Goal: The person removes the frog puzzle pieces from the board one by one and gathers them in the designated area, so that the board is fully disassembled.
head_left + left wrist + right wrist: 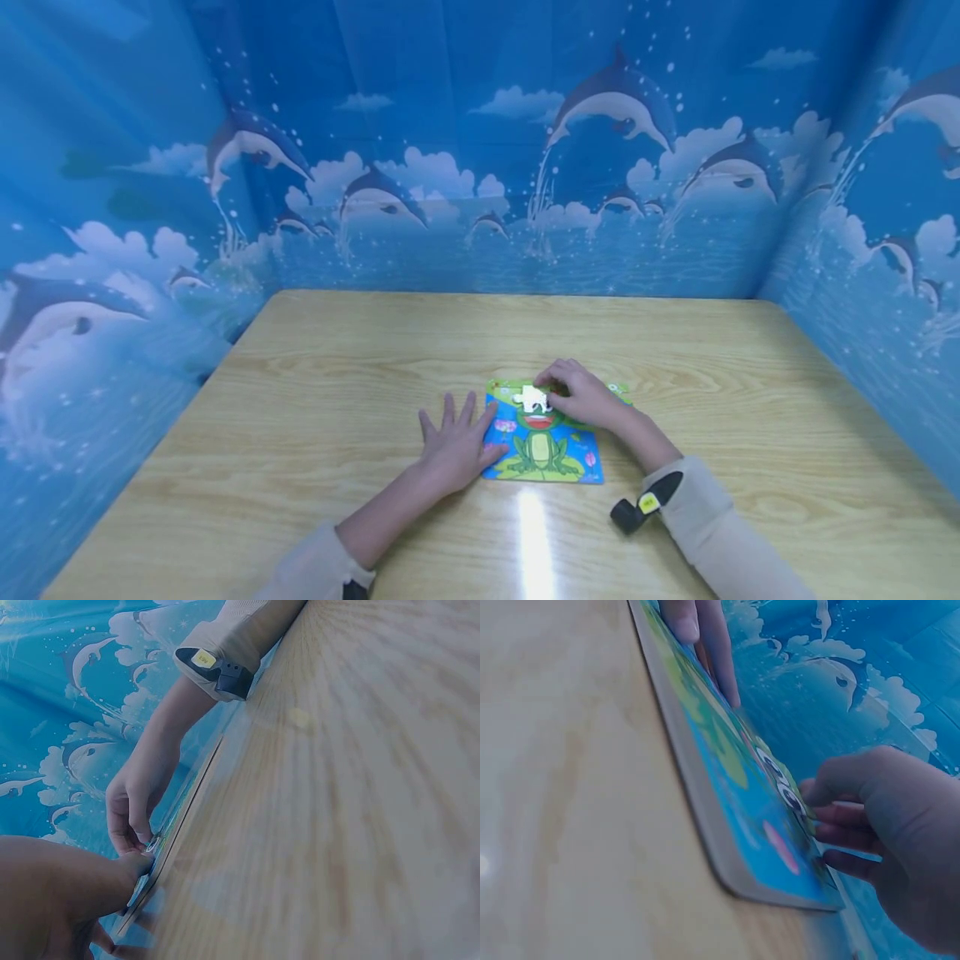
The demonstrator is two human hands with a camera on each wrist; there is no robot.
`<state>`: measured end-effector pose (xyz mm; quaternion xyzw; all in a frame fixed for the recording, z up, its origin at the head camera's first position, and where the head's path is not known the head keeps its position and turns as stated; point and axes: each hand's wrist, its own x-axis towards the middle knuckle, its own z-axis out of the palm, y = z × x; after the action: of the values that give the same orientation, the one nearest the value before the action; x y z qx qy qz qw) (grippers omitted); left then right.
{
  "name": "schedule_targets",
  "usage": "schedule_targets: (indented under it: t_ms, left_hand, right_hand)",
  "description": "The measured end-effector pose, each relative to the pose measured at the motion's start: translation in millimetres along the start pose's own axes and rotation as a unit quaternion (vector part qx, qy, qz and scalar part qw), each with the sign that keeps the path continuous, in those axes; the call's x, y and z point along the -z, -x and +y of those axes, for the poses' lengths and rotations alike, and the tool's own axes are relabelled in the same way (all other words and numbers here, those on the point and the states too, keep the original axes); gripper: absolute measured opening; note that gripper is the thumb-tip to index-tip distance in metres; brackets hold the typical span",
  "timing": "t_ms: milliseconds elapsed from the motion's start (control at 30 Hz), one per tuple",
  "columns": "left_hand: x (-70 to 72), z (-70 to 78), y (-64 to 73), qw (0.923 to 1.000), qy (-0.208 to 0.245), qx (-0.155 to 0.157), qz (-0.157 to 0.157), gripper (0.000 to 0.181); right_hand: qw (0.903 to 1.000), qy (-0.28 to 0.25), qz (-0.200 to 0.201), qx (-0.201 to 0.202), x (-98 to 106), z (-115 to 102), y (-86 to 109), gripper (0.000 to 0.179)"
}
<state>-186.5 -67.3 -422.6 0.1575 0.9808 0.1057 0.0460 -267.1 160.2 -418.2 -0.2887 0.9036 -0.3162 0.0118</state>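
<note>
1. Blue curtains (pixel 450 125) printed with leaping dolphins are hung behind and at both sides; below them a wood-grained table (pixel 360 350) is lit by a pale streak of reflected light (pixel 534 542) near the person.
2. On the table a frog puzzle (pixel 542 454) is laid flat between the two hands; its printed frog is turned with the head toward the far curtain.
3. The left hand (pixel 453 454) is spread, with nothing grasped; the puzzle's left edge is touched by its fingers, so the board can probably be steadied there.
4. By the right hand (pixel 581 396) a puzzle piece (pixel 781 784) printed with the frog's eyes is pinched between thumb and fingers; it is held at the upper part of the puzzle, above the frog's mouth.
5. Beside those fingertips a white patch (pixel 531 399) with knobbed outlines is seen; whether bare backing or glare is shown cannot be told for certain.
6. For good handling, the piece is best kept by its rim, so that the printed eyes are not covered; knobs and notches should be matched before any pressure is given; pressure is best applied evenly with a flat fingertip, while the board is braced from the left; neighbouring pieces might otherwise be lifted or nudged askew.
</note>
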Motion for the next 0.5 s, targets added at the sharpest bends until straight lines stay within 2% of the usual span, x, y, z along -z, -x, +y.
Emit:
schedule_targets:
  t_ms: [267,500]
  left_hand:
    - [-0.2,0.2,0.3,1.0,0.0,-0.002,0.003,0.068]
    - [0.6,0.5,0.7,1.0,-0.007,-0.004,0.005,0.068]
  right_hand:
    - [0.9975,0.0,-0.054,0.046,12,1,0.6,0.033]
    - [0.9947,0.007,-0.063,0.08,13,2,0.5,0.035]
